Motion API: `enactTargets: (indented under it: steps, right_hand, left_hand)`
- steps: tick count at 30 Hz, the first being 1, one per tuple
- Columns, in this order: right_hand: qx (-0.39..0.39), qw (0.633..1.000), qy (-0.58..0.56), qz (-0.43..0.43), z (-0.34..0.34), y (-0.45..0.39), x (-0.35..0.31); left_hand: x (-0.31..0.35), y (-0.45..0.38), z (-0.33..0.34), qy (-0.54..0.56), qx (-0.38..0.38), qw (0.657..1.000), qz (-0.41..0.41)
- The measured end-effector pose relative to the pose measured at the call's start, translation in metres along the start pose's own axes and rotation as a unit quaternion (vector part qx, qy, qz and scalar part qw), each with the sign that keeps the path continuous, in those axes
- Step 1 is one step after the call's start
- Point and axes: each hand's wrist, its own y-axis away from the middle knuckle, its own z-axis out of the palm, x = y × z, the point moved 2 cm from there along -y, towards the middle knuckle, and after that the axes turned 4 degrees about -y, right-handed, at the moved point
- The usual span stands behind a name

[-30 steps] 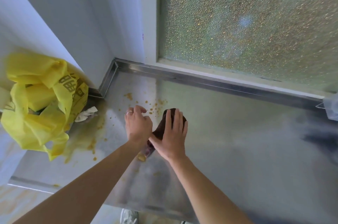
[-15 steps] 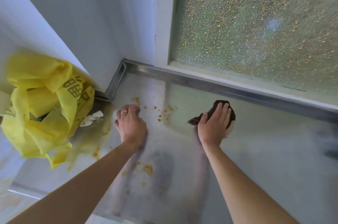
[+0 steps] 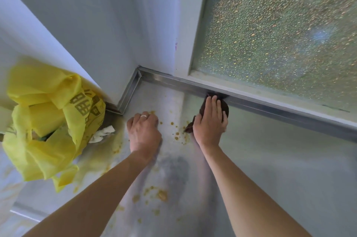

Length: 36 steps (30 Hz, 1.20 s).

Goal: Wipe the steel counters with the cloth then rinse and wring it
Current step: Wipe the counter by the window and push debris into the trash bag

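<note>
My right hand (image 3: 209, 120) lies flat on the dark brown cloth (image 3: 224, 107), fingers straight and close together, pressing it down onto the steel counter (image 3: 280, 169). The cloth sits at the back of the counter, its far edge touching the raised steel lip (image 3: 270, 108) that runs under the frosted window (image 3: 280, 29); one corner of the cloth pokes out to the left of my wrist. My left hand (image 3: 144, 130) rests on the counter just beside it, fingers curled under so the knuckles bear on the metal, holding nothing, with a ring (image 3: 144, 116) on one finger. Between my two hands, orange-brown crumbs (image 3: 176, 133) are scattered on the steel, and more of them, some in larger smeared bits (image 3: 161, 194), lie nearer to me between my forearms. A yellowish stain (image 3: 108, 157) spreads across the counter on the left, reaching under a crumpled yellow plastic bag (image 3: 50, 120) with dark printing that sits against the white wall (image 3: 87, 24). A wad of white paper (image 3: 102, 133) lies at the bag's opening, touching the stained patch. The steel lip turns a corner where the wall meets the window frame.
</note>
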Motion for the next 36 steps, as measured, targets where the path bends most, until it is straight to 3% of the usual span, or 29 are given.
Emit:
enactTargets:
  steps: [9, 16, 22, 31, 36]
  right_hand:
    - [-0.062, 0.990, -0.080, -0.101, 0.024, -0.011, -0.050]
    - [-0.190, 0.955, -0.114, -0.195, 0.041, -0.032, -0.101]
    - [-0.238, 0.928, -0.192, -0.213, 0.048, -0.013, -0.120]
    - [-0.242, 0.905, -0.286, -0.203, 0.027, 0.055, -0.122]
    - [-0.320, 0.885, -0.323, -0.100, -0.001, 0.076, -0.115]
  left_hand:
    - [-0.005, -0.001, 0.002, -0.003, 0.019, 1.000, 0.020]
    - [-0.022, -0.001, -0.004, 0.151, 0.007, 0.988, -0.017]
    - [-0.051, 0.006, -0.003, 0.205, 0.001, 0.979, -0.015]
    - [-0.071, 0.027, -0.015, 0.149, 0.020, 0.988, -0.024]
    - [-0.070, 0.040, -0.023, 0.149, 0.012, 0.988, -0.024]
